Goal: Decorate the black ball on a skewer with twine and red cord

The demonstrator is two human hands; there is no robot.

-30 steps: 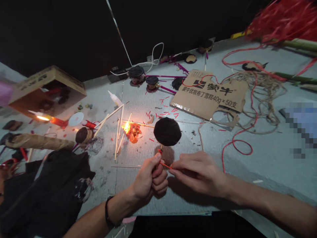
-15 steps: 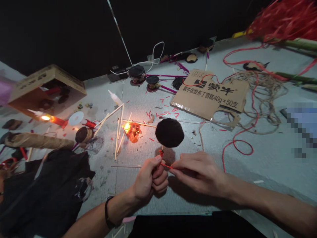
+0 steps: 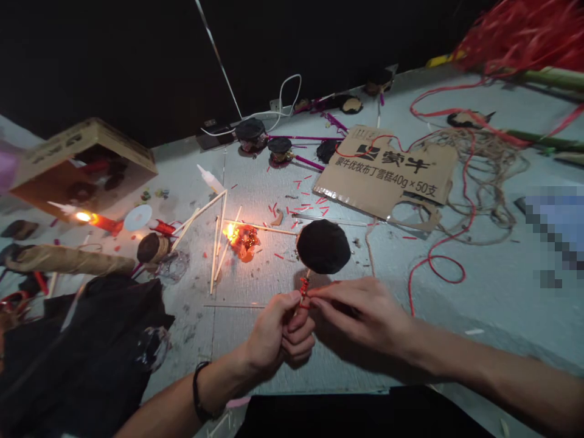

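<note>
A small rattle drum point(image 3: 323, 246) with a round black face stands over the table on a thin stick. My left hand point(image 3: 283, 331) is closed around the lower part of that stick, thumb uppermost. Red string point(image 3: 304, 285) is wound about the stick just below the drum. My right hand point(image 3: 365, 310) is closed in a pinch right beside the stick, its fingertips on the string's loose end, which is partly hidden. Left of the drum, a small flame burns on a melted orange-red lump point(image 3: 246, 243), with thin wooden sticks point(image 3: 219, 249) around it.
A lit red candle point(image 3: 103, 223) burns at left before a cardboard box point(image 3: 91, 152). Black cloth point(image 3: 82, 347) lies front left. Flattened cardboard point(image 3: 387, 173), tangled twine point(image 3: 488, 182) and a loose red cord point(image 3: 442, 258) lie right. Other small drums point(image 3: 280, 149) stand behind.
The drum has shifted slightly right and tilted. My right fingers have come in to the stick; the string, earlier stretched between my hands, is now close against it.
</note>
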